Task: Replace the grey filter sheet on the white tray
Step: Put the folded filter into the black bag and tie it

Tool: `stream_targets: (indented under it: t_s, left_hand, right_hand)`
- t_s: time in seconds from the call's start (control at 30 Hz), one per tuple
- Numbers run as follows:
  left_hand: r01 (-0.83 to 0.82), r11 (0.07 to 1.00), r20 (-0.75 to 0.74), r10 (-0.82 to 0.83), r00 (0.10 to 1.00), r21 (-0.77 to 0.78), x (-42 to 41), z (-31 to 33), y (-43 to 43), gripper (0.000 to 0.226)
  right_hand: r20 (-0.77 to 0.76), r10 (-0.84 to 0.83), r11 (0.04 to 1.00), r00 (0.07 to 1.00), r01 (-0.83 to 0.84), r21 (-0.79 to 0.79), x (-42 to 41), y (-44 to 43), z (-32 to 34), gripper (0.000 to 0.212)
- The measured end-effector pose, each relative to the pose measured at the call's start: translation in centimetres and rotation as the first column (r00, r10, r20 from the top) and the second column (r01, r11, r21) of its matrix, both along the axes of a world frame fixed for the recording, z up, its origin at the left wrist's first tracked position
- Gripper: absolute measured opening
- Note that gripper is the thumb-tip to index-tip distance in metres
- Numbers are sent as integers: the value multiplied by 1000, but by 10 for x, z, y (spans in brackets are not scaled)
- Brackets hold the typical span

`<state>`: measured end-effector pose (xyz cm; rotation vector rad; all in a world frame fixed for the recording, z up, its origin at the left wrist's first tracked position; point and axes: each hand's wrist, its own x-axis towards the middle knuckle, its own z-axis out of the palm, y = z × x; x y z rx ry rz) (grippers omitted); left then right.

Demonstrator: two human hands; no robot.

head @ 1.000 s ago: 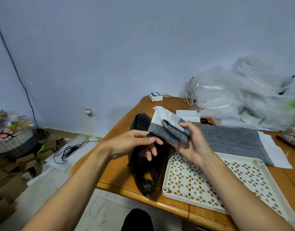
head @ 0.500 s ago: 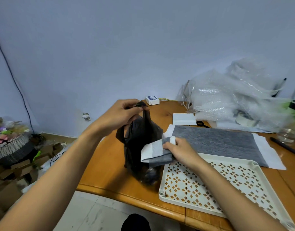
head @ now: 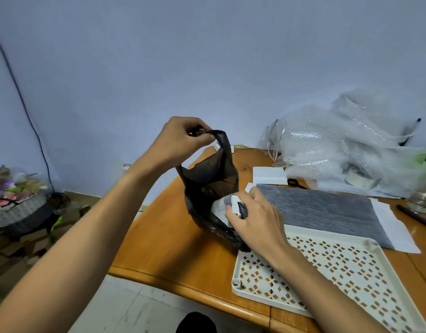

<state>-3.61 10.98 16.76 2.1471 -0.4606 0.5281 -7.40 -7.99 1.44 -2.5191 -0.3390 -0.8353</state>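
While leaving, on the table (head: 173,255), the white tray (head: 346,275) bare and the fresh grey filter sheet (head: 327,207) flat just behind it, ready for fitting: pinching the black bag (head: 207,183) up by its handle with the left hand (head: 180,140), seemingly holding its mouth open; pushing the crumpled old sheet (head: 221,205) in with the right hand (head: 257,217) clamped round it.

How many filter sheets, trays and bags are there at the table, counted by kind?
Filter sheets: 2 (flat sheet on the table, folded sheet gripped by the right hand)
White tray: 1
Black bag: 1 (held up by the left hand)
Total: 4
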Motion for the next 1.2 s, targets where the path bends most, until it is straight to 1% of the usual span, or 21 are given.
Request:
stream_targets:
  t_s: [0.07,0.1,0.17,0.3,0.37,0.47,0.5,0.57,0.6,0.63,0.67,0.7,0.73,0.77,0.8,0.9,0.93,0.97,1.07,1.17,1.2]
  left_hand:
    - [21,999,4,-21,1000,29,-1,-5,-7,5]
    - [33,999,0,-33,999,40,-2,-7,-11,4]
    - [55,997,-17,-55,998,48,-6,-9,-18,5]
    - [103,992,-54,-99,994,67,-20,-8,-31,6]
    - [132,989,-74,-127,989,64,-28,-5,-37,8]
    - [169,986,-80,-167,983,12,-38,-2,-45,9]
    - [176,984,-78,-176,981,-5,-41,-1,-48,9]
    - [188,982,-74,-188,979,-17,-45,-1,-52,8]
    - [192,981,-75,-192,978,-14,-46,-2,-55,7]
    - [199,980,-78,-199,977,-13,-46,-3,-56,7]
    - [210,978,-84,-210,974,-14,-47,-3,-58,7]
    - [223,975,-94,-224,970,-19,-47,-4,-60,7]
    - [237,971,-104,-239,966,-28,-47,-4,-62,7]
    - [248,968,-114,-251,961,-39,-47,-4,-63,8]
    - [258,965,-121,-262,957,-49,-47,-5,-64,9]
    - [261,964,-118,-265,957,-49,-45,-5,-65,8]
    - [254,966,-114,-257,960,-40,-45,-4,-63,6]
    - [247,969,-111,-249,962,-32,-45,-3,-61,5]
    - [224,974,-101,-226,969,-33,-43,3,-52,6]
    - [204,978,-95,-206,974,-32,-40,6,-47,7]
    - [196,980,-93,-198,976,-33,-37,6,-46,6]
  right_hand:
    - [172,92,996,981,-86,-39,-7,5,5,26]
    - [227,126,991,966,-113,-68,-9,8,7,26]
    - [252,146,982,957,-109,-157,-7,12,9,25]
    - [77,44,943,996,-16,-334,15,21,9,30]
    - [64,20,906,998,9,-424,31,27,9,24]
    - [-24,9,800,1000,-22,-600,56,38,5,25]
    - [-57,23,777,998,-54,-627,61,41,5,24]
    - [-139,-10,724,990,-89,-684,71,45,2,10]
    - [-127,26,748,992,-104,-655,81,47,-3,14]
    - [-88,8,729,996,-66,-681,87,50,-5,22]
    - [-57,-44,691,997,-11,-723,87,51,-3,21]
    - [-94,-85,637,992,-18,-771,87,51,-3,12]
    - [-114,-69,617,991,-47,-786,87,53,0,13]
    - [-140,-64,637,988,-67,-768,92,56,-2,24]
    - [-149,-57,663,987,-74,-745,100,57,-9,31]
    - [-213,-65,665,975,-118,-738,106,60,-19,36]
    - [-233,-78,681,969,-119,-722,109,60,-25,36]
    - [-243,-78,706,967,-119,-699,111,60,-30,35]
    - [-252,-76,714,965,-124,-690,120,59,-46,37]
    - [-261,-54,707,964,-148,-692,129,54,-60,48]
    - [-246,-32,719,969,-149,-679,133,50,-64,56]
